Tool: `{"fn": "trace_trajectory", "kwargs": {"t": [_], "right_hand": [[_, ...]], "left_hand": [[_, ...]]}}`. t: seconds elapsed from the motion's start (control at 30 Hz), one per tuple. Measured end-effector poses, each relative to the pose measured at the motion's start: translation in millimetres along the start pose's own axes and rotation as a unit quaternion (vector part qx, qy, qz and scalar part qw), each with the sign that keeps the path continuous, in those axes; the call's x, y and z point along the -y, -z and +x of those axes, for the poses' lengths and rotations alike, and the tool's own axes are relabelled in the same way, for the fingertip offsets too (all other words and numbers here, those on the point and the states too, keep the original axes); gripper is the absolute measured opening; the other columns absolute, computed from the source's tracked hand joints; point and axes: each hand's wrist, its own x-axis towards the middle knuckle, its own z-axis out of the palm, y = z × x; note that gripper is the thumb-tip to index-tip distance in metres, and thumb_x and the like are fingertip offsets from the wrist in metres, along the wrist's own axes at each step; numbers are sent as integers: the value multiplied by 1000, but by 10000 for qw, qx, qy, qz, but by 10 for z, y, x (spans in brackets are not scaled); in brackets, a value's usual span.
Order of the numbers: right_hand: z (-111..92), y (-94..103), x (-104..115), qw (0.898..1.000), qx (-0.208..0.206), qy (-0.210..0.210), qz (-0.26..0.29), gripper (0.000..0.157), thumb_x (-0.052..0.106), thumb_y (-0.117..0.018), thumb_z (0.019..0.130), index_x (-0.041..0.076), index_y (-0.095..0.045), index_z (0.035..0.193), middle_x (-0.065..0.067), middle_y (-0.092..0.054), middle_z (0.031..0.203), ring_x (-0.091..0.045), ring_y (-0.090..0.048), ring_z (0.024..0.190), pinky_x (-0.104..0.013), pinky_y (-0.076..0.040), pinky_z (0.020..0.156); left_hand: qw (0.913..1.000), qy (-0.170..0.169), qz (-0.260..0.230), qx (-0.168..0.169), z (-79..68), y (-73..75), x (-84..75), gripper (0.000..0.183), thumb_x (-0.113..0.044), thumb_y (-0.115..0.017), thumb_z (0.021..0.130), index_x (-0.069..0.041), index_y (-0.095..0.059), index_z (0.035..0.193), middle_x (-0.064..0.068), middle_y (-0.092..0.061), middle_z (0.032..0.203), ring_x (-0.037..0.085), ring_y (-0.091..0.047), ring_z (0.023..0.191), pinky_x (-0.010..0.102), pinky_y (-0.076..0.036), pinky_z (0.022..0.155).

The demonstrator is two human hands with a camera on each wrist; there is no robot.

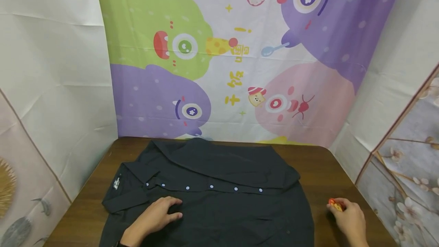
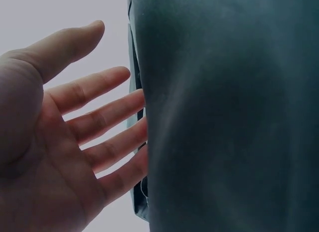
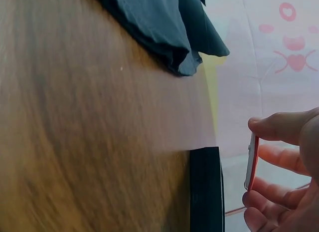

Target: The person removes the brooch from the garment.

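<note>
A black button-front shirt (image 1: 219, 212) lies spread over the wooden table, its row of small white buttons (image 1: 211, 186) running across it. Over the front of the shirt, below the buttons, is my left hand (image 1: 156, 214). Its fingers (image 2: 99, 117) are spread and relaxed, the tips right at the dark cloth (image 2: 224, 117) in the left wrist view. To the right of the shirt, my right hand (image 1: 351, 218) pinches a small flat red-and-yellow piece (image 1: 337, 204) between thumb and fingers. Edge-on in the right wrist view, the piece (image 3: 251, 162) is thin, pale on one face and red on the other.
The brown table (image 1: 319, 163) has a dark edge (image 3: 205, 187) on the right. A white patch (image 1: 117, 182) marks the folded sleeve at the left. Behind the table hangs a cartoon-printed cloth (image 1: 236, 125), with pale curtains (image 1: 68, 68) at both sides.
</note>
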Motion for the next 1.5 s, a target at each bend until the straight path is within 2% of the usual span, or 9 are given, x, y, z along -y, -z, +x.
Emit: {"fn": "trace_trajectory", "kwargs": {"t": [0.13, 0.4, 0.63, 0.87, 1.17, 1.27, 1.5], "right_hand": [[-5, 4, -54, 9999, 1, -33, -133, 30, 16, -75, 73, -5, -66, 94, -31, -62, 87, -45, -54, 83, -56, -39, 70], [-8, -22, -143, 9986, 327, -119, -401, 36, 20, -71, 76, -7, -63, 98, -33, -59, 88, -47, -52, 84, -56, -39, 69], [-4, -8, -151, 9944, 860, -250, -559, 44, 27, -69, 80, -9, -61, 103, -34, -57, 91, -46, -53, 80, -54, -42, 65], [-21, -2, -145, 9957, 636, -90, -665, 38, 21, -70, 77, -9, -62, 99, -33, -60, 86, -48, -53, 81, -56, -40, 69], [53, 44, -162, 9915, 1031, -272, -741, 49, 32, -66, 82, -15, -58, 96, -37, -57, 86, -53, -52, 83, -60, -43, 70], [53, 45, -167, 9912, 1057, -215, -763, 44, 26, -63, 84, -16, -58, 96, -38, -56, 86, -54, -51, 84, -61, -42, 71], [44, 0, -161, 9960, 582, -172, -656, 25, 13, -61, 80, -11, -63, 85, -36, -58, 79, -54, -53, 78, -62, -43, 66]], "left_hand": [[10000, -40, 13, -18, 4, 0, -18, 38, -31, -69, 80, -7, -64, 109, 13, -63, 114, 35, -54, 108, 56, -42, 92], [9996, -213, 104, -132, -1, 15, -45, 38, -32, -69, 81, -6, -64, 108, 14, -64, 112, 34, -55, 106, 56, -43, 91], [9999, -154, 40, -68, -2, 15, -47, 38, -32, -68, 81, -6, -64, 109, 14, -64, 113, 35, -55, 107, 56, -43, 91], [9999, -127, -9, -76, -4, -4, -32, 38, -32, -68, 81, -7, -64, 109, 13, -64, 114, 35, -55, 107, 56, -43, 91], [9999, -92, -56, -69, -16, 6, -29, 38, -33, -68, 82, -7, -64, 110, 14, -63, 114, 35, -54, 108, 56, -42, 91], [9999, -83, -57, -68, -17, 8, -25, 38, -32, -68, 82, -6, -64, 110, 14, -63, 114, 35, -54, 108, 56, -42, 91], [10000, -23, -95, -18, -22, -1, -2, 39, -33, -68, 82, -6, -63, 111, 14, -63, 115, 35, -54, 109, 57, -42, 92]]}}
